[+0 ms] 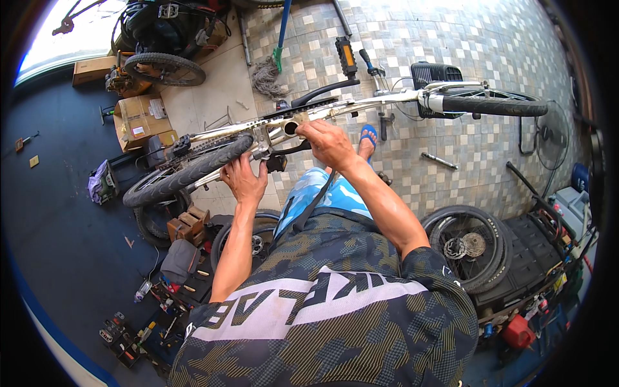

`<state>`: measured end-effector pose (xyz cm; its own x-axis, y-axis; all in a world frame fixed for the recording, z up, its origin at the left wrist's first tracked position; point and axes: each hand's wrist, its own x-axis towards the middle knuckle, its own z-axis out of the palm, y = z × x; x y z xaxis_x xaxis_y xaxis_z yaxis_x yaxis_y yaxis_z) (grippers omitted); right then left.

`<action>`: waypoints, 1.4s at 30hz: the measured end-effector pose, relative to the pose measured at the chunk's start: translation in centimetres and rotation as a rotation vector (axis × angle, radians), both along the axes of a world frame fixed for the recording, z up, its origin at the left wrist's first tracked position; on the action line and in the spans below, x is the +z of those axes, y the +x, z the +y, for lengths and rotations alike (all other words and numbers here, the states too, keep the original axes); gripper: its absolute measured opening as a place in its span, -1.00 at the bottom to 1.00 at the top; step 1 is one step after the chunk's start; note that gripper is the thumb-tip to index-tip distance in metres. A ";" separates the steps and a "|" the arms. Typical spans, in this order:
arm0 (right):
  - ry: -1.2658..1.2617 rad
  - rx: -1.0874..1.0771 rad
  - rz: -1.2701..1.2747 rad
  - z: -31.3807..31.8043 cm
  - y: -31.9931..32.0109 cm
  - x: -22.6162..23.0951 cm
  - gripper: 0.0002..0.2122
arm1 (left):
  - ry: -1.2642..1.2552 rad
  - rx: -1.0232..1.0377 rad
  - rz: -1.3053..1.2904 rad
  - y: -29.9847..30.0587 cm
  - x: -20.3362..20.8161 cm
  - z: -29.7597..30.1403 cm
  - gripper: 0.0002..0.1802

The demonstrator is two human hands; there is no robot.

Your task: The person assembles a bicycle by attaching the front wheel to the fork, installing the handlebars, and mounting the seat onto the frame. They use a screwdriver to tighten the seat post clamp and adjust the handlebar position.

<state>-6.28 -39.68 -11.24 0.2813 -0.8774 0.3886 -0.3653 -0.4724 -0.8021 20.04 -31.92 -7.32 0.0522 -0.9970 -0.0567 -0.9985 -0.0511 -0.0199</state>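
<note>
A white bicycle (380, 99) stretches across in front of me, its rear wheel to the left and its front wheel to the right. My right hand (327, 143) is closed at the frame's open round tube end (291, 128), fingertips against its rim. Lower and to the left, my left hand (245, 182) grips the bicycle beside the rear tyre (193, 175), thumb apart from the fingers. The tyre partly hides those fingertips. Between the hands a pedal (277, 163) shows beneath the frame; another pedal (346, 57) sticks out on the far side.
Loose wheels (467, 248) lie at right on a black surface. Cardboard boxes (140, 121) and another bicycle wheel (166, 69) stand at far left. A mop (266, 77), a metal tube (440, 160) and a fan (552, 134) are around. Tools (122, 335) lie at lower left.
</note>
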 end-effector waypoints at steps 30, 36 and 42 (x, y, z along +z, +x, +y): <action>0.077 -0.055 0.029 0.7 -0.6 -0.5 -0.71 | -0.038 0.002 -0.005 -0.1 -0.4 0.0 -0.45; 0.073 -0.045 -0.002 0.4 -0.6 -0.2 -0.70 | -0.025 0.010 -0.005 0.0 -0.3 0.3 -0.45; 0.089 -0.049 0.003 0.0 -0.3 -1.0 -0.72 | -0.031 0.008 -0.011 -0.2 -0.2 0.0 -0.45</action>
<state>-6.63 -39.69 -12.22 0.2380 -0.9212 0.3079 -0.3884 -0.3809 -0.8391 19.83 -31.94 -7.54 0.0604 -0.9979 -0.0249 -0.9978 -0.0597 -0.0295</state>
